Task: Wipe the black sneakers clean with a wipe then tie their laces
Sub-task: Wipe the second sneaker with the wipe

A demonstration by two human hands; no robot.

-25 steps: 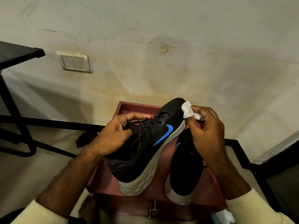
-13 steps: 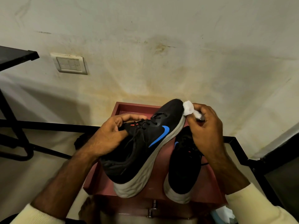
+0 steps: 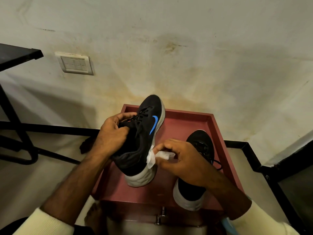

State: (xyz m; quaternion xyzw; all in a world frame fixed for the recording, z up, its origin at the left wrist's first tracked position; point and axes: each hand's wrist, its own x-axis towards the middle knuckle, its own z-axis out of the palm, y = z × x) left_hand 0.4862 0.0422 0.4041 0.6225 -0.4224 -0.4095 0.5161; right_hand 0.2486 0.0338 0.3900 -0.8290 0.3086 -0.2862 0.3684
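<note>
The left hand [image 3: 111,134] grips the raised sneaker [image 3: 140,141] at its tongue, fingertips partly hidden. The right hand [image 3: 183,160] pinches a wipe [image 3: 151,158] against its heel side and covers the middle of the second sneaker [image 3: 201,143], which lies on the red tray [image 3: 186,119] near its right rim.

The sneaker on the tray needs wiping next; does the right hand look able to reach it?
Likely yes: the right hand, pinching the wipe, hangs over that sneaker, nothing between.

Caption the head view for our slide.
Left hand grips a black sneaker at its tongue; right hand holds a white wipe to its heel side, above a red tray.
</note>
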